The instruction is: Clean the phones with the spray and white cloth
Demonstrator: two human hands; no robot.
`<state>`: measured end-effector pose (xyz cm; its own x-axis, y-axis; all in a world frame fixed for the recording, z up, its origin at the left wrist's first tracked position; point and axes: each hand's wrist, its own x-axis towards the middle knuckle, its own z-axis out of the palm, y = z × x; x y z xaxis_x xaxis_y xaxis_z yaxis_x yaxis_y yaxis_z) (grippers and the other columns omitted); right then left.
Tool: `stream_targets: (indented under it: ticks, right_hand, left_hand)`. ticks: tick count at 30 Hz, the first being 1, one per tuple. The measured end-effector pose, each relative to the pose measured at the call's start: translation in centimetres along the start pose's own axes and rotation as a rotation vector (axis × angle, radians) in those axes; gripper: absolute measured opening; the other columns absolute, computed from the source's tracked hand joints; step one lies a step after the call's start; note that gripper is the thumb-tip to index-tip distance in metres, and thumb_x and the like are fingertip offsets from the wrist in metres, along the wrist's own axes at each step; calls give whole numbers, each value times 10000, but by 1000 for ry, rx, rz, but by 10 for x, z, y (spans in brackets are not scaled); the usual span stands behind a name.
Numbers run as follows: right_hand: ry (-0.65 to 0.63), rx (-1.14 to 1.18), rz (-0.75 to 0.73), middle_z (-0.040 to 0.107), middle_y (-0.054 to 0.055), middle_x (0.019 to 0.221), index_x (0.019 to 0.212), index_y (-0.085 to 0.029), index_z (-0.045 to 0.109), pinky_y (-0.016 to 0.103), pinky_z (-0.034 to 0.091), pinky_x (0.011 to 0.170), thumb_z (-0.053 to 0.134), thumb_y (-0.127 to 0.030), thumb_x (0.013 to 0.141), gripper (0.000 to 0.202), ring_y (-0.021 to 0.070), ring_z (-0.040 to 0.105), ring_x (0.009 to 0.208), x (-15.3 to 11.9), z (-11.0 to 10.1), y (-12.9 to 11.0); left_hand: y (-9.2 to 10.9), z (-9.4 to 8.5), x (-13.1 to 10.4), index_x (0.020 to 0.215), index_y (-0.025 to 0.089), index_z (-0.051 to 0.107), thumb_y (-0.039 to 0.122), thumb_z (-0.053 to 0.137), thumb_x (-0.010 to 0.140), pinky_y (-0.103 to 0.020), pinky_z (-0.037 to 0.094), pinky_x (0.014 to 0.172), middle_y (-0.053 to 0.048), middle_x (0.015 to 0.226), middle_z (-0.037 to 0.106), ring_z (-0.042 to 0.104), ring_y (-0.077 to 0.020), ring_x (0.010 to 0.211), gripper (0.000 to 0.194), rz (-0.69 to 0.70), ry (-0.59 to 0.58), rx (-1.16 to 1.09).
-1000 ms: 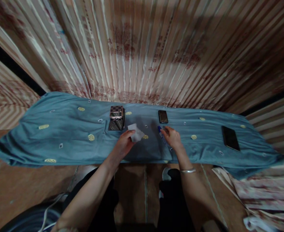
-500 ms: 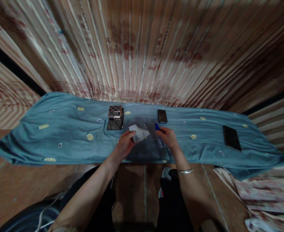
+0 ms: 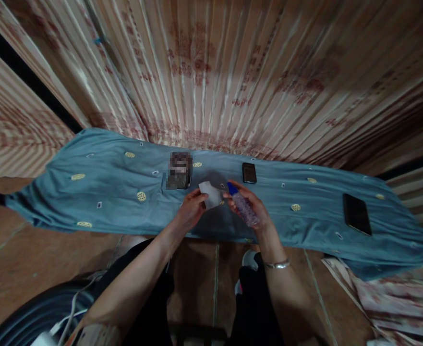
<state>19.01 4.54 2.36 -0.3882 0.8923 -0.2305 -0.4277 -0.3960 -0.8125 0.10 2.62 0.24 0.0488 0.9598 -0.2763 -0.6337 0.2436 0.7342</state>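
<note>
Pinched in the fingers of my left hand (image 3: pixel 192 206) is a small white cloth or tissue (image 3: pixel 211 194), held over the middle of the table. My right hand (image 3: pixel 257 204) is wrapped round a small clear bottle (image 3: pixel 245 210) with a blue top. The bottle leans, its blue end pointing up and left towards the cloth. Fingertips of the right hand come close to the cloth's right edge; whether they touch it I cannot tell.
Blue-green cloth (image 3: pixel 114 192) covers the long narrow table. On it lie a partly pixelated stack of dark, shiny items (image 3: pixel 178 170), a small dark case-like item (image 3: pixel 249 173) and a dark tablet-like slab (image 3: pixel 357 215). A pleated curtain (image 3: pixel 211 96) hangs behind.
My right hand has turned and brought the bottle up, so more of its clear body shows beside the cloth. The left hand keeps the cloth. The whole view has shifted slightly.
</note>
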Motion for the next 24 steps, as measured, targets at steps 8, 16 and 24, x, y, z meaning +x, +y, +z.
stream_targets:
  ticks: [8, 16, 24]
  right_hand:
    - [15, -427, -133, 745, 4, 974, 1365, -302, 580, 229, 508, 535, 748, -346, 761, 629, 121, 615, 647, -6, 14, 8]
    - [-53, -288, -47, 745, 4, 952, 1297, -278, 614, 199, 477, 532, 713, -278, 734, 571, 98, 579, 629, -8, 20, 9]
    - [-175, 86, 135, 718, 15, 860, 1171, -279, 627, 125, 253, 363, 654, -362, 694, 485, 75, 430, 518, -8, 18, 0]
  left_hand:
    - [-4, 5, -1, 910, 162, 688, 118, 678, 616, -258, 501, 658, -11, 816, 709, 636, -143, 692, 297, 88, -37, 96]
    - [0, 9, -6, 891, 169, 685, 131, 709, 602, -246, 508, 646, 8, 787, 688, 626, -131, 682, 292, 83, -69, 75]
    - [2, 6, -6, 897, 181, 704, 131, 732, 599, -270, 520, 669, -11, 816, 708, 650, -149, 701, 304, 14, -103, 32]
